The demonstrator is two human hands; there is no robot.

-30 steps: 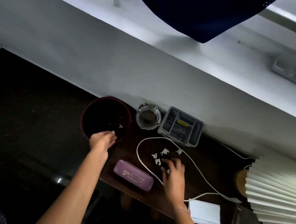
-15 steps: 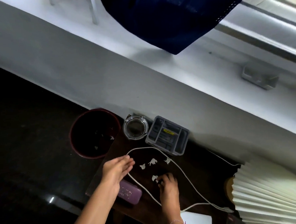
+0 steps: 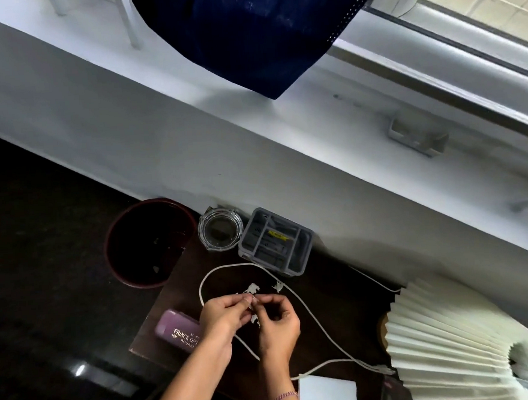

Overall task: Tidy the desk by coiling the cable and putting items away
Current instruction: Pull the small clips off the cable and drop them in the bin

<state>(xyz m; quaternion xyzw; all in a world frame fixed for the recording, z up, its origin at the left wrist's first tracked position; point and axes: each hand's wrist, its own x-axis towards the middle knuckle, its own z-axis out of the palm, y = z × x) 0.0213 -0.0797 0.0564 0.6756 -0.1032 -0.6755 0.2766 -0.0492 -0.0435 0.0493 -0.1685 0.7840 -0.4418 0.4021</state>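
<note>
Head view: 2 hands, left hand [image 3: 222, 316] and right hand [image 3: 277, 323], pinch thin, ragged white paper scraps [image 3: 254, 317] mid-desk [image 3: 175, 287], inside the uncoiled loop of smooth, round white cable [image 3: 233, 264]; risk: such light flakes likely slip or flutter off before reaching the round maroon bin [image 3: 108, 251].

Torn white paper scraps [image 3: 252, 288], thin, matt and ragged-edged, sit in and just beyond the left hand [image 3: 222, 315] and right hand [image 3: 277, 319]. The dark brown wooden desk top [image 3: 181, 286] beneath looks matt. A smooth white plastic cable [image 3: 311, 313] loops round the hands. Beyond them, a clear glossy glass ashtray [image 3: 221, 228] adjoins a matt grey plastic organiser box [image 3: 275, 241].
</note>
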